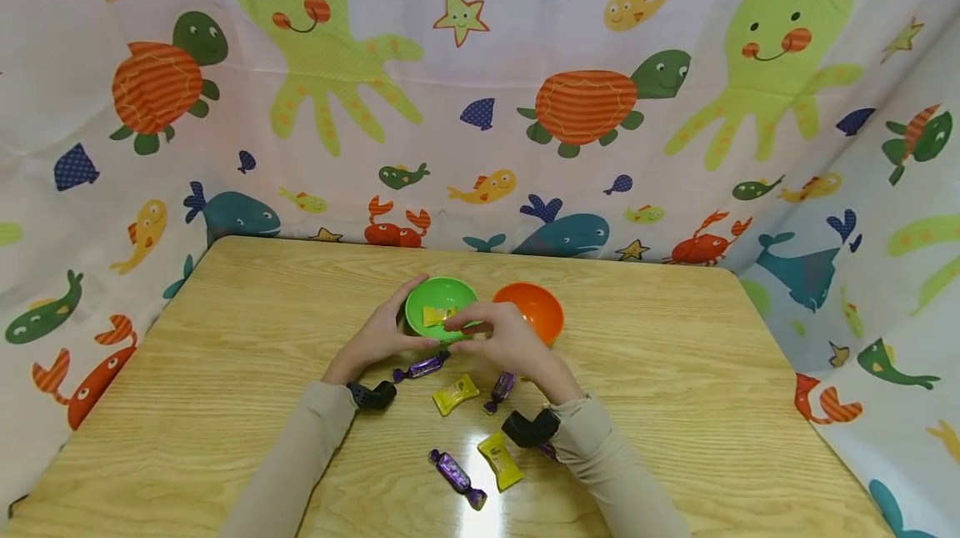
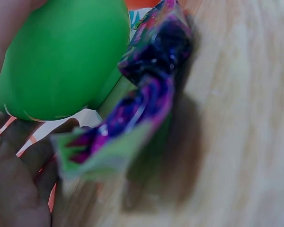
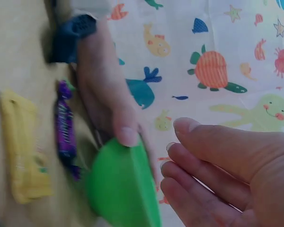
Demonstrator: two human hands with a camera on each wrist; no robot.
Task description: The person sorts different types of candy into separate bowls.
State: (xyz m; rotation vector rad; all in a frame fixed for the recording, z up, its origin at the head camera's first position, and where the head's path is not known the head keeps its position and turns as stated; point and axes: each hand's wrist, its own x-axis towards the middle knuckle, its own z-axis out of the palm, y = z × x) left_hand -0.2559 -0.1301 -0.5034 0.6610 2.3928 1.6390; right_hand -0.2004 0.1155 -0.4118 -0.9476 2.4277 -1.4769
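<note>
The left hand (image 1: 382, 334) holds the green bowl (image 1: 420, 298) by its left side. Its thumb lies at the rim, as the right wrist view shows. Inside the bowl sits a yellow-wrapped candy (image 1: 437, 316). Over the bowl's right edge hovers the right hand (image 1: 512, 344); its fingers are loosely bent, thumb apart from them, with nothing between. Part of the bowl's near right rim is hidden behind it. Just in front of the bowl lies a purple twist-wrapped candy (image 1: 422, 367), large and close in the left wrist view.
An orange bowl (image 1: 542, 313) stands right of the green one, partly behind the right hand. Nearer on the wooden table (image 1: 675, 371) lie yellow candies (image 1: 455, 394) and purple candies (image 1: 457, 475), some partly under the right wrist. A patterned curtain (image 1: 465, 146) hangs behind the table.
</note>
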